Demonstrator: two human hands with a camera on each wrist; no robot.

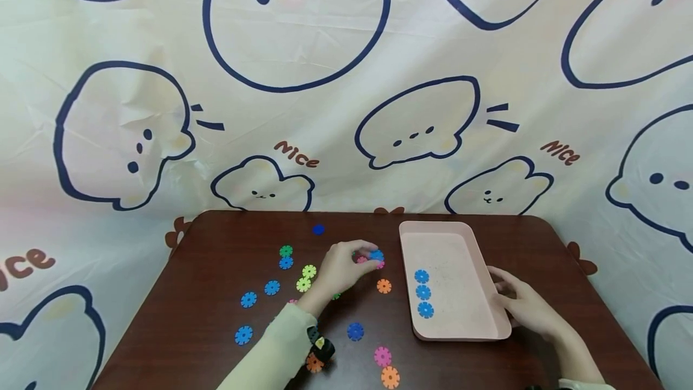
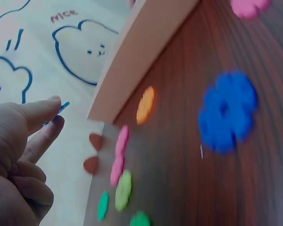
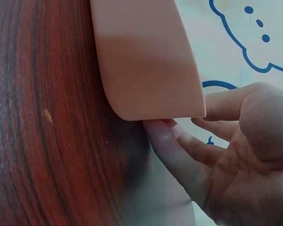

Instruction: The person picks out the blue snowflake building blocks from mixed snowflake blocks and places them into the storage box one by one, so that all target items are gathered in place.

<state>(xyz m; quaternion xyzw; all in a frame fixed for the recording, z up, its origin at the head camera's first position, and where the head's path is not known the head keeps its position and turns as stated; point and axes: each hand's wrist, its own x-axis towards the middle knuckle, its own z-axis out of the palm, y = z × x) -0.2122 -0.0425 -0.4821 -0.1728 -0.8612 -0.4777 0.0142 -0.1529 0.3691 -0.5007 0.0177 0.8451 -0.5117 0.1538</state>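
Note:
Between thumb and finger, my left hand (image 1: 346,266) pinches a light blue notched disc (image 1: 376,255), held left of the pale pink tray (image 1: 449,334). Its thin edge shows at the fingertips in the left wrist view. Pink discs (image 1: 381,265) lie just under that hand, partly covered by it. Along the tray's left side, light blue discs (image 1: 425,310) form a column of three. My right hand (image 1: 527,306) rests with thumb and loosely bent fingers against the tray's right side; the right wrist view shows fingertips at its wall and rim.
Several loose discs lie on the brown table (image 1: 189,318) left of the tray, among them a dark blue disc (image 1: 355,331), an orange disc (image 1: 384,286) and yellow-green discs (image 1: 309,271). A printed cloth (image 1: 335,119) hangs behind the table's far edge.

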